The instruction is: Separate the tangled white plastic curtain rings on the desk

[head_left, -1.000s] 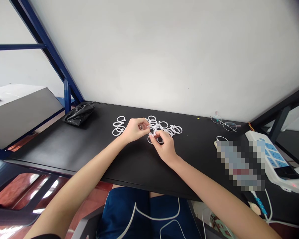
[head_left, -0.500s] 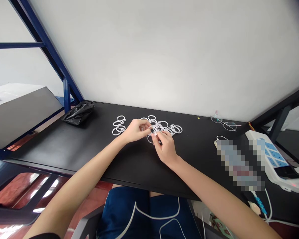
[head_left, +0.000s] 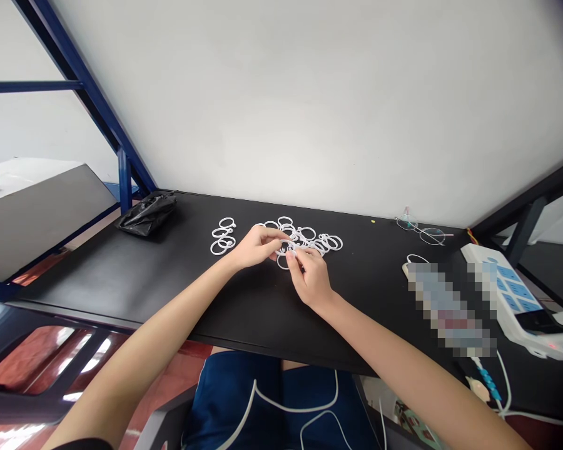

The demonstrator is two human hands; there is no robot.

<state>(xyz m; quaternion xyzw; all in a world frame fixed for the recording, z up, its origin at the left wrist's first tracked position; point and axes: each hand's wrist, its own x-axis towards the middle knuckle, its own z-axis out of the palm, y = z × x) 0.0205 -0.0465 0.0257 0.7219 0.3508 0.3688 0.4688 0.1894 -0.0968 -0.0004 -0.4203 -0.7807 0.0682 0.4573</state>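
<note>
Between my two hands is a white curtain ring (head_left: 287, 242), held above the black table. The fingers of my left hand (head_left: 258, 245) pinch its left side. My right hand (head_left: 310, 275) is closed at its near right side, thumb and forefinger together; the fingertips partly hide the ring. Behind and beside my hands lies a loose pile of similar white rings (head_left: 332, 242), some overlapping, each with a small knob or eyelet. To the left of my left hand, several more rings (head_left: 223, 242) lie in a short overlapping column.
A crumpled black plastic bag (head_left: 149, 214) lies at the back left. On the right are eyeglasses (head_left: 431, 235), a blurred phone-like object (head_left: 445, 309) with a cable, and a white power strip (head_left: 511, 294). A blue metal frame (head_left: 94, 106) rises at left; a wall stands behind the table.
My fingers have shifted slightly around the ring, which now sits lower and closer between both hands. The ring groups on the table look the same.
</note>
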